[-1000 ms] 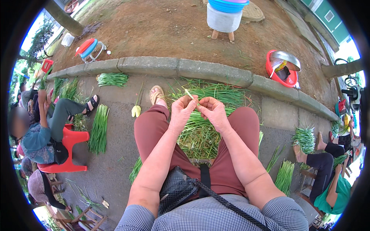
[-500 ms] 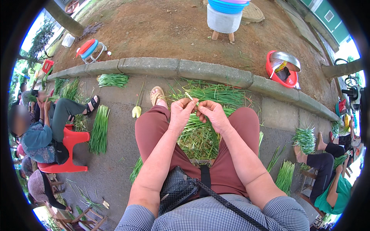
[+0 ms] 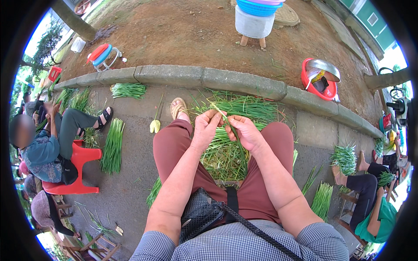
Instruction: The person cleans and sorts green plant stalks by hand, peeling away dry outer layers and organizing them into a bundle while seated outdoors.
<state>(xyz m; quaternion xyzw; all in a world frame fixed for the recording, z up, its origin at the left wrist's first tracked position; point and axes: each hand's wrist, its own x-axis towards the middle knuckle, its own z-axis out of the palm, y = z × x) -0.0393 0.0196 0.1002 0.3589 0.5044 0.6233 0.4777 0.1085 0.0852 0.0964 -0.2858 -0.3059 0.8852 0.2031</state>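
Seated person, legs in plain maroon trousers [image 3: 174, 145], both bare hands up in front, between the knees. Left hand [image 3: 203, 130]: thumb and fingers drawn together in a pinch near the pale end of a long thin green stalk [image 3: 224, 116]; that end pokes up past the fingertips. Right hand [image 3: 245, 132]: thumb and fingers curled in on the same stalk just below, loosely by the look of it; exact finger contact partly hidden. Hands near each other, not clasped. Stalk slants from the pale tip down past the right hand, green part hanging toward the lap; where its lower end stops is hard to tell against the greenery.

Below the hands, between the knees, a loose heap of mixed green and yellowish stalks [image 3: 217, 162]. Ahead, a spread of long dark-green stalks [image 3: 246, 105] lies on the pavement near the grey stone kerb [image 3: 244, 85]. Neat green bundle [image 3: 112, 148] to the left, beside a red plastic stool [image 3: 81, 167] with a co-worker on it; another upright-looking bundle [image 3: 322, 200] to the right.

Step, as judged: cleaning one stalk at its pale end. Next move probably calls for a firm right-hand hold while left fingertips peel down along it.
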